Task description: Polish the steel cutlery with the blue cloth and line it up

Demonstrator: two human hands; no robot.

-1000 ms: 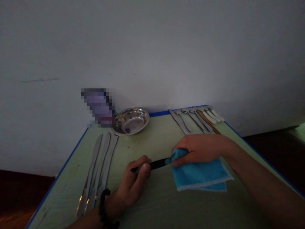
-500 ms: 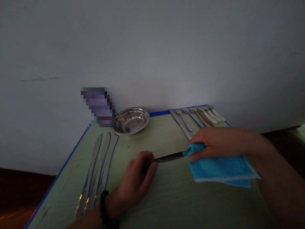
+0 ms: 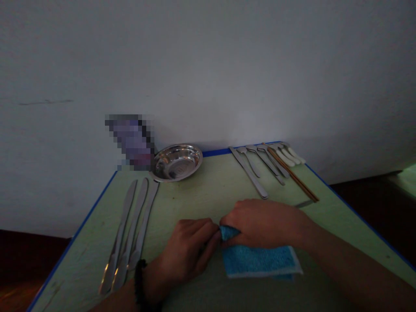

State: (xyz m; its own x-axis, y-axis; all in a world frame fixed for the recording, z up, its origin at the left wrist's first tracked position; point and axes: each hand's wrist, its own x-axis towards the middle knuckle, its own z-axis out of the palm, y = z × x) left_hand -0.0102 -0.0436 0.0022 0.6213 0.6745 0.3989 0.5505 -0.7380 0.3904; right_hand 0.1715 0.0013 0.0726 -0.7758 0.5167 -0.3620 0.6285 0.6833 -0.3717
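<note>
My left hand, with a black band on its wrist, is closed in a pinch on one end of a table knife. My right hand is wrapped round the same knife through a folded blue cloth, which hangs below the fingers. The two hands meet at the fingertips. Most of the knife is hidden by hand and cloth; a metal end sticks out past the right hand. Left of my left hand, three table knives lie side by side on the pale green table.
A shiny metal bowl stands near the wall, beside a blurred-out upright object. Along the back right lie a knife, several spoons and forks, brown chopsticks and white-handled cutlery. Blue edging borders the table.
My right hand and the cloth have slid left along the knife to my left hand, covering the stretch that showed between them. The chopsticks and cutlery handles behind are now uncovered.
</note>
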